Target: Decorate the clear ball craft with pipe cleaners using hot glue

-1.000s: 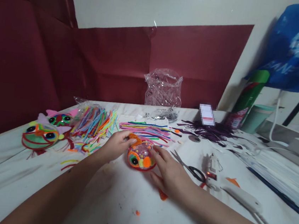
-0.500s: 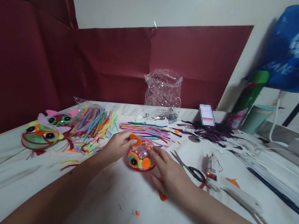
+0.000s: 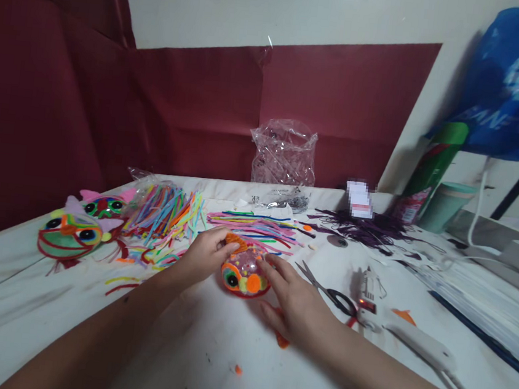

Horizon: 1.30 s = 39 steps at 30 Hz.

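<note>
A small round craft face, clear with orange rim, big eye and pompoms, lies on the white table. My left hand curls around its left side and pinches an orange pipe cleaner on its top edge. At the craft's right side my right hand has its fingers stretched out, with the fingertips touching the craft.
Two finished craft faces sit at the far left beside piles of coloured pipe cleaners. More pipe cleaners lie behind the craft. Scissors and a glue gun lie to the right. A clear bag stands at the wall.
The craft and both hands have shifted very slightly; otherwise nothing has visibly moved.
</note>
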### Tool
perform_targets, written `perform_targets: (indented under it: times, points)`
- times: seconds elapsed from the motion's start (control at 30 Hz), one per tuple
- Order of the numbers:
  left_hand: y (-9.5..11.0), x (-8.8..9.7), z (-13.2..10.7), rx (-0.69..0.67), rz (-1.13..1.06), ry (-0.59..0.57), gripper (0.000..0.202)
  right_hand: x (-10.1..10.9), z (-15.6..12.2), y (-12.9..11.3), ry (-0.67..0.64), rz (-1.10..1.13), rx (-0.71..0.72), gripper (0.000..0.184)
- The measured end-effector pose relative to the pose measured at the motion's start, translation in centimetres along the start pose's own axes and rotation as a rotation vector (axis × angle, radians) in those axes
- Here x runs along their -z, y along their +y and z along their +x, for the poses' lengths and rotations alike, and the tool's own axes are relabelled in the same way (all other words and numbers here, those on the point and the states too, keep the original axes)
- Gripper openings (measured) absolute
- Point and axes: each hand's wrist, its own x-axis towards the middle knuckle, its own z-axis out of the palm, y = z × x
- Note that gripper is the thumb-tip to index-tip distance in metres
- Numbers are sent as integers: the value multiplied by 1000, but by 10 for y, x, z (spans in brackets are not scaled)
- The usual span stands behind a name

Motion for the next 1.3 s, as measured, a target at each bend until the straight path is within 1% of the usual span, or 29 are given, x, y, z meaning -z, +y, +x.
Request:
perform_targets:
  times: [0.1, 0.17, 0.27, 0.37, 0.43, 0.57, 0.67, 0.77, 0.83, 0.9, 0.97, 1.03, 1.07, 1.13, 1.2, 1.23, 1.3]
  points:
    - [-2, -2, -1, 31, -63, -3, 17, 0, 0, -1, -10, -2, -15, 57]
    - [-3, -3, -2, 66, -196, -15, 19, 1, 0, -2, -25, -4, -38, 57]
    - [-7, -4, -2, 100, -428, -3, 32, 2, 0, -1, -44, 7, -69, 55]
    - [-11, -5, 0, 105, -495, 52, 43, 2, 0, 1, -40, 18, -81, 55]
    - [-13, -5, 1, 129, -500, 58, 42, 2, 0, 1, -39, 20, -80, 55]
    - [-14, -7, 0, 206, -528, 46, 27, 2, -1, 0, -45, 25, -94, 56]
    - [-11, -8, -3, 203, -558, -14, 25, 2, -2, 1, -31, 71, -89, 57]
    - [-11, -8, -4, 183, -576, -52, 26, 0, -1, 6, 51, 227, -91, 63]
    - [-12, -7, -3, 180, -578, -67, 29, -4, 0, 12, 142, 345, -171, 70]
    - [-13, -6, -2, 168, -547, -86, 32, -9, 1, 19, 189, 415, -304, 75]
    - [-12, -5, -1, 142, -448, -104, 34, -15, 2, 26, 162, 458, -424, 81]
    - [-9, -3, -1, 143, -351, -120, 36, -18, 2, 30, 87, 513, -484, 84]
    - [-7, -3, -1, 166, -349, -143, 40, -19, 3, 30, 50, 536, -494, 83]
    - [-4, -2, -3, 234, -459, -234, 54, -17, 3, 28, -9, 560, -481, 79]
    - [-4, -2, -5, 306, -622, -351, 73, -13, 4, 24, -24, 576, -454, 72]
    - [-4, -2, -7, 339, -677, -389, 78, -12, 5, 21, -8, 586, -434, 68]
    - [-6, -5, -9, 383, -719, -388, 82, -11, 5, 18, 61, 599, -387, 59]
